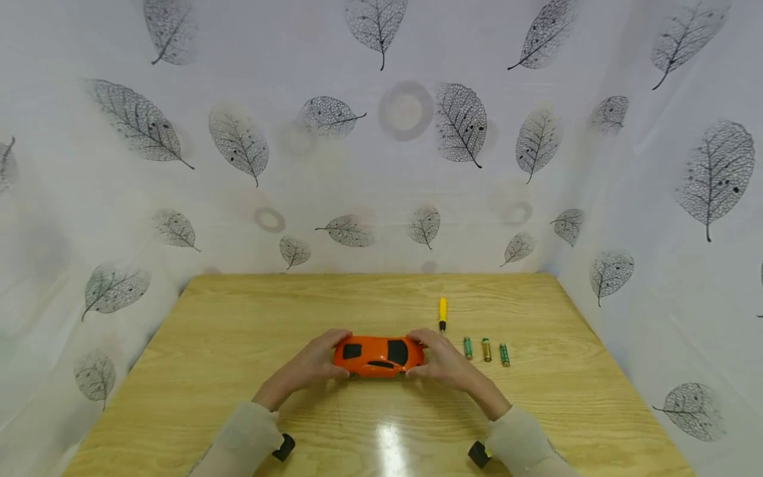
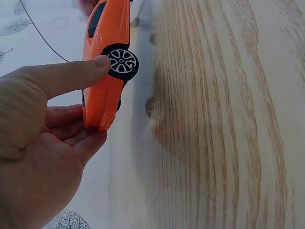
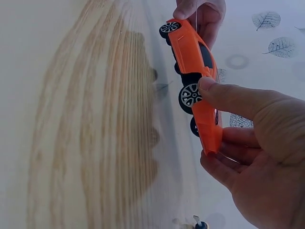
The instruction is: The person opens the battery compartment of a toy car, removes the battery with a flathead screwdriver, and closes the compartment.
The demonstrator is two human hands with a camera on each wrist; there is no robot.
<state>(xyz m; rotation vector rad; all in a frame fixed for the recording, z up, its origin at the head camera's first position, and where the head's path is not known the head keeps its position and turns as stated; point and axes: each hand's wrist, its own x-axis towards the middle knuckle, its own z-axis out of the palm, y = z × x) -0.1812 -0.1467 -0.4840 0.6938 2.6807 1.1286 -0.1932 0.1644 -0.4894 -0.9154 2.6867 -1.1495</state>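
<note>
An orange toy car (image 1: 377, 346) with dark windows is held level between both hands, raised off the tabletop. My left hand (image 1: 314, 363) grips one end, its thumb by a silver-spoked wheel (image 2: 122, 62) in the left wrist view. At the opposite end my right hand (image 1: 448, 366) holds the car, thumb on the side just above a wheel (image 3: 190, 96) and fingers around the tip. The car's underside is mostly hidden.
Right of the hands lie a green battery (image 1: 467, 348), a gold one (image 1: 487, 350) and another green one (image 1: 505, 355). A yellow-handled screwdriver (image 1: 442, 311) lies behind them. Leaf-patterned sheeting (image 1: 381, 165) encloses the wooden table (image 1: 268, 298) at the back and sides.
</note>
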